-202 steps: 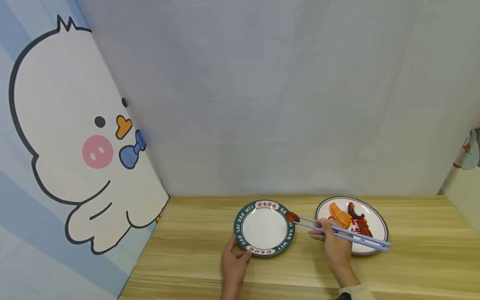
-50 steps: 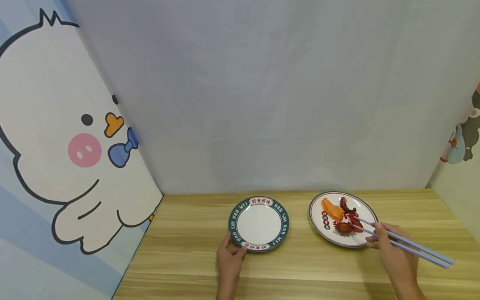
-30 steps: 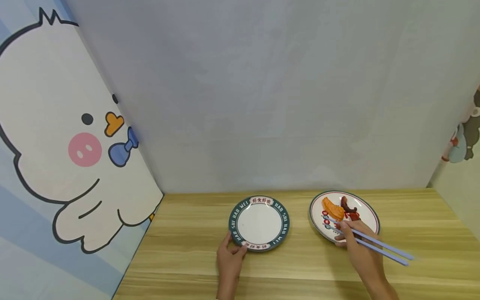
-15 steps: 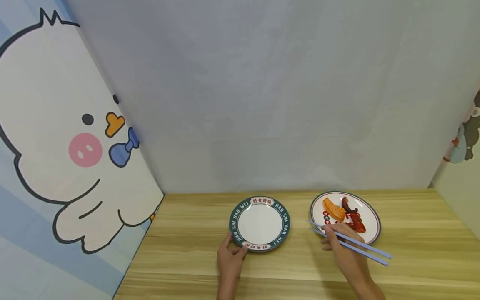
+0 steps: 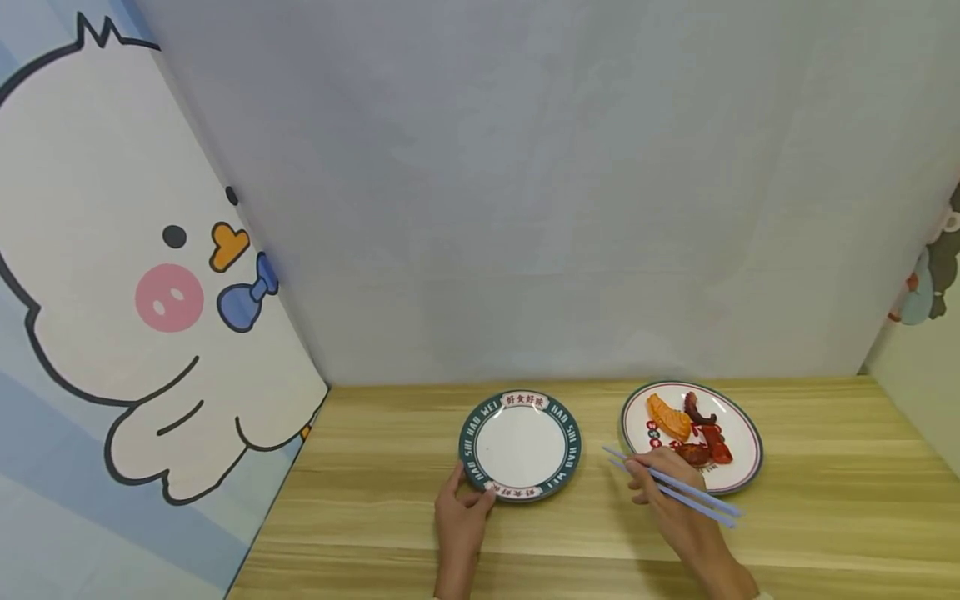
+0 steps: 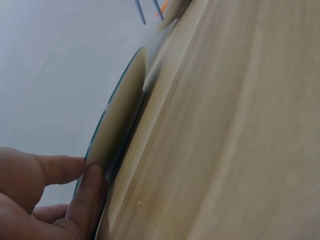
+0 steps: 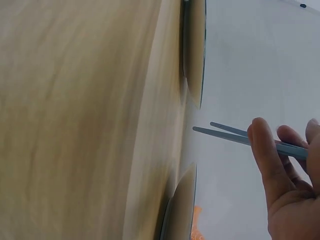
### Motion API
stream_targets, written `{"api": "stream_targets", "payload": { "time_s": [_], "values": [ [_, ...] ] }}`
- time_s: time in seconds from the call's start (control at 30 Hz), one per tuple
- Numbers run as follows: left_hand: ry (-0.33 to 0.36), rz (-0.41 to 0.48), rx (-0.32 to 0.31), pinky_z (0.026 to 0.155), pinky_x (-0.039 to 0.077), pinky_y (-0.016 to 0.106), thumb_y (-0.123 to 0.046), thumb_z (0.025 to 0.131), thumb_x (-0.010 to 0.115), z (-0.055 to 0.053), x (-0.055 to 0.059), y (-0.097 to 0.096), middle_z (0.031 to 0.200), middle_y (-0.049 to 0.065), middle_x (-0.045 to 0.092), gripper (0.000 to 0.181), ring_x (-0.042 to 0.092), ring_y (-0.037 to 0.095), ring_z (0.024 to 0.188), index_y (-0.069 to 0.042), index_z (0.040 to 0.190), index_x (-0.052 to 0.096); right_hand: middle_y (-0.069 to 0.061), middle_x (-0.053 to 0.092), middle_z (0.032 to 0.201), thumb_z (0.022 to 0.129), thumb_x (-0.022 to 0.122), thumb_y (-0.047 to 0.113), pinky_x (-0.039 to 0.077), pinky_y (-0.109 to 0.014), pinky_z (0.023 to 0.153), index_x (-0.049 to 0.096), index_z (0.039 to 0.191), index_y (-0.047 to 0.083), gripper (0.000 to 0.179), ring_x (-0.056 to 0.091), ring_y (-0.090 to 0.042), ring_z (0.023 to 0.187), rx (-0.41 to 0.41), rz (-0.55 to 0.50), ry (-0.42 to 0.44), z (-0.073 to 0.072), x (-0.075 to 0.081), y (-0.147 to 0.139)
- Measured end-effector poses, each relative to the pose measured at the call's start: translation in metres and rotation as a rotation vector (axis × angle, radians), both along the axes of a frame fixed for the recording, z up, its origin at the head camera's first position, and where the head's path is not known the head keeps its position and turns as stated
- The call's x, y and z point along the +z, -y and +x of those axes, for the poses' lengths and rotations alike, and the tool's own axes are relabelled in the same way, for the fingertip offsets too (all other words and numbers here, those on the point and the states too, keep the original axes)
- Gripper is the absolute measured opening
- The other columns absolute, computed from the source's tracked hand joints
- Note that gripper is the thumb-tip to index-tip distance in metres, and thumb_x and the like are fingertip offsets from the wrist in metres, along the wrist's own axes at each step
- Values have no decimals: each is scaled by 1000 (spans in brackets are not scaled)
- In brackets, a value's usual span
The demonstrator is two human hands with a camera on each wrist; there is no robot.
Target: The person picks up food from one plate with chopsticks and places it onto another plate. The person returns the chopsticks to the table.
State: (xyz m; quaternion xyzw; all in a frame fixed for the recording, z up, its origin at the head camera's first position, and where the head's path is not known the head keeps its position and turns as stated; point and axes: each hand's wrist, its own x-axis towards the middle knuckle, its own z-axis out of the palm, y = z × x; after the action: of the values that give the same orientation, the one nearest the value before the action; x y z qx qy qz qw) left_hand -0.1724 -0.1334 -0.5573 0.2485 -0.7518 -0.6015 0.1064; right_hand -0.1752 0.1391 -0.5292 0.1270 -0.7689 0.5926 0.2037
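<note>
My left hand point(image 5: 460, 523) pinches the near-left rim of a green-rimmed plate point(image 5: 471, 433), which holds no food. In the left wrist view, thumb and fingers grip the edge of this plate point(image 6: 120, 115). My right hand point(image 5: 678, 510) holds light blue chopsticks point(image 5: 705, 500). Their tips hang slightly apart between the two plates with nothing between them. Behind that hand, a white oval plate point(image 5: 741, 458) carries an orange ridged slice point(image 5: 669, 418), a dark curled tentacle-like piece point(image 5: 699, 410), a red piece point(image 5: 717, 446) and a brownish-red lump point(image 5: 693, 454). The hand partly covers this plate's near-left edge.
Both plates stand on a wood-grain table point(image 5: 360, 500), near its back edge. A pale grey wall sheet point(image 5: 570, 200) rises right behind. At left is a panel with a cartoon bird point(image 5: 112, 208); another printed panel point(image 5: 918, 367) stands at right.
Earlier the chopsticks held the brownish-red lump at the green-rimmed plate; now it lies on the oval plate. My right hand has since moved left with bare chopsticks. My left hand stays at the rim.
</note>
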Motion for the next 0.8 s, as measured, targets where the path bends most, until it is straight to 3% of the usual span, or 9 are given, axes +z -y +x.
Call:
{"api": "stream_targets", "payload": {
  "time_s": [0.3, 0.5, 0.8],
  "values": [
    [1, -1, -4, 64, 58, 22, 8, 86, 79, -1, 2, -1, 142, 26, 58, 76, 66, 17, 85, 7, 154, 46, -15, 68, 91, 102, 58, -10, 62, -27, 54, 77, 99, -7, 19, 67, -4, 73, 45, 99, -49, -2, -3, 0],
    [-7, -5, -5, 63, 55, 21, 8, 86, 79, -1, 2, 0, 142, 26, 58, 76, 65, 17, 84, 8, 154, 46, -11, 66, 86, 99, 63, -11, 59, -23, 51, 77, 100, -4, 16, 63, -3, 73, 20, 172, -94, -3, -4, 2],
    [-5, 4, -4, 64, 56, 22, 9, 86, 78, 0, 2, 0, 142, 26, 58, 75, 65, 17, 85, 7, 154, 46, 1, 64, 85, 94, 69, -11, 56, -20, 51, 76, 104, -2, 15, 59, 1, 70, -2, 237, -97, -3, -5, 5]
  ]
}}
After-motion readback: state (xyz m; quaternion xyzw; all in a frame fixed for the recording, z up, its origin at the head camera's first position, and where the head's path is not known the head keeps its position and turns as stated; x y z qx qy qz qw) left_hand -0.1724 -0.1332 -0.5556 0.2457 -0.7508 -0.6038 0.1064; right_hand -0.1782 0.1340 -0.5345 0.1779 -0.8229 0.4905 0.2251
